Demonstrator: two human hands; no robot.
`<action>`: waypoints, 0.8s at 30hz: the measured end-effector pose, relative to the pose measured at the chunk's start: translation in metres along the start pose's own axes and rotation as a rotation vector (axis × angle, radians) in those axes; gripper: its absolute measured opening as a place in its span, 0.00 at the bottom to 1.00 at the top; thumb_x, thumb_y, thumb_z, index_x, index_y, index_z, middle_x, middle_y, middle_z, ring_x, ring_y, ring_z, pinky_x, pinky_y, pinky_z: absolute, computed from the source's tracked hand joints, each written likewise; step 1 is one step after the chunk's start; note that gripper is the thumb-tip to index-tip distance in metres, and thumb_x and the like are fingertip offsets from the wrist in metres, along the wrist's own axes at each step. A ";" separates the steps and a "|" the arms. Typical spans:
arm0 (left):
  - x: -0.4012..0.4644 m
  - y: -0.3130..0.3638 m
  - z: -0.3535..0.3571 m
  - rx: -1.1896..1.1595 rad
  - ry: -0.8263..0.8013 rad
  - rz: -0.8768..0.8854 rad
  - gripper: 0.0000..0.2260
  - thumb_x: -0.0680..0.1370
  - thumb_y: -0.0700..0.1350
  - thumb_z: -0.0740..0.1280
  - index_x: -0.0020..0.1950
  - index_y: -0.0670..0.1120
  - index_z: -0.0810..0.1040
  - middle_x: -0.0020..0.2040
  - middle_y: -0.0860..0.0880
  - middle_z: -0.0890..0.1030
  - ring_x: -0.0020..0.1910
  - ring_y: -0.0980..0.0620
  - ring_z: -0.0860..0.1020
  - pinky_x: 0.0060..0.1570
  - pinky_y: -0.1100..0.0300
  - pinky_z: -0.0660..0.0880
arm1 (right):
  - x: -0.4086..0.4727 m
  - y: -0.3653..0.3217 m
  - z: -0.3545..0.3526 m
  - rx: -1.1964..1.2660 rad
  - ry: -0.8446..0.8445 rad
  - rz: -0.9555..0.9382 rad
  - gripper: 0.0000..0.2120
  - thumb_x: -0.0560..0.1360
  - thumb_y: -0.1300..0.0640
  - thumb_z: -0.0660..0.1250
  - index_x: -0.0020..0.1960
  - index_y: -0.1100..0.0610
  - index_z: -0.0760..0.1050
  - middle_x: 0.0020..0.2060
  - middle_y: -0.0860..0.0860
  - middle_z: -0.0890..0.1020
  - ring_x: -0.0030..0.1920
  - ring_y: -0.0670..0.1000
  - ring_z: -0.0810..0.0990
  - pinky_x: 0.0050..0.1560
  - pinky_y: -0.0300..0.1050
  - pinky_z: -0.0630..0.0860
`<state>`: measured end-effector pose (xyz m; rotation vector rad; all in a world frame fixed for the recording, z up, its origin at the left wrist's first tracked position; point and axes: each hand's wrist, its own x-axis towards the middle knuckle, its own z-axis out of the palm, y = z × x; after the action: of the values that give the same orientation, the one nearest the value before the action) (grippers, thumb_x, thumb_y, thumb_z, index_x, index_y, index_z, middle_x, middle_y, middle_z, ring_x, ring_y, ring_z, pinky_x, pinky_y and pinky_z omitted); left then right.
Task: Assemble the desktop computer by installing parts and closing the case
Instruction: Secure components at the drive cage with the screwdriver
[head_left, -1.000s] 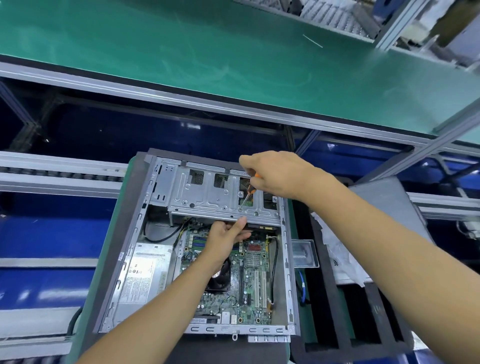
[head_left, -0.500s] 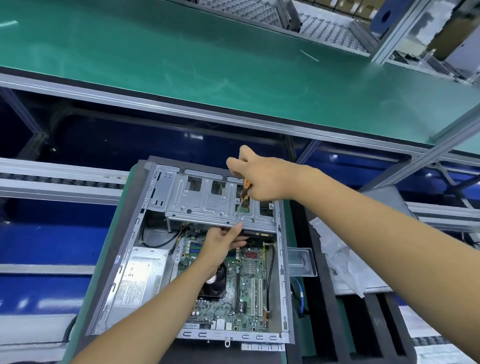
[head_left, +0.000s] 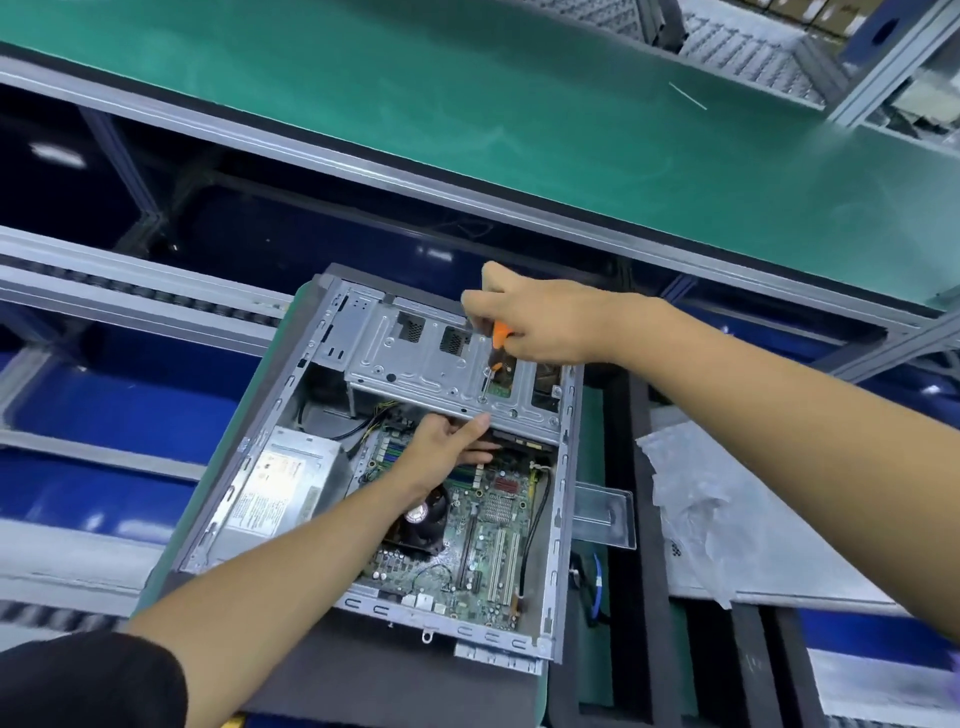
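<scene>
While the open grey steel computer case (head_left: 558, 519) lies on the bench, motherboard fitted, side panel off, the right hand (head_left: 540, 325) drives an orange-handled screwdriver (head_left: 496, 348) into the silver drive cage (head_left: 415, 364); the left hand (head_left: 441, 449), loosely curled, braces its edge.

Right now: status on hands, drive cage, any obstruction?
Right hand gripping orange-handled screwdriver, tip down on drive cage. Left hand braced under cage's front edge, over motherboard. Case open; nothing blocking the tool.
</scene>
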<state>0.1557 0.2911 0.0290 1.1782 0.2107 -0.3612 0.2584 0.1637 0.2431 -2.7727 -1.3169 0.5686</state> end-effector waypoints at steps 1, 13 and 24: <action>0.000 0.000 0.001 -0.001 0.001 -0.004 0.15 0.81 0.45 0.70 0.34 0.49 0.86 0.50 0.44 0.87 0.51 0.43 0.86 0.45 0.61 0.83 | -0.001 -0.001 0.000 0.044 -0.007 -0.033 0.12 0.73 0.63 0.60 0.50 0.47 0.64 0.47 0.48 0.67 0.35 0.54 0.72 0.31 0.48 0.63; -0.001 0.003 -0.001 -0.023 -0.024 -0.046 0.09 0.81 0.46 0.70 0.47 0.41 0.83 0.48 0.48 0.88 0.49 0.46 0.87 0.43 0.65 0.82 | 0.002 -0.008 0.001 0.118 -0.024 0.088 0.12 0.75 0.61 0.62 0.52 0.44 0.67 0.49 0.47 0.68 0.39 0.53 0.74 0.33 0.52 0.68; 0.000 0.003 0.000 -0.027 -0.026 -0.044 0.10 0.79 0.47 0.71 0.47 0.41 0.83 0.47 0.48 0.88 0.49 0.46 0.87 0.42 0.64 0.82 | -0.003 -0.006 0.008 -0.017 0.091 0.146 0.13 0.75 0.56 0.65 0.51 0.48 0.62 0.43 0.49 0.73 0.34 0.55 0.75 0.29 0.49 0.66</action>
<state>0.1570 0.2921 0.0314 1.1435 0.2183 -0.4106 0.2499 0.1641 0.2375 -2.8871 -1.1148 0.4319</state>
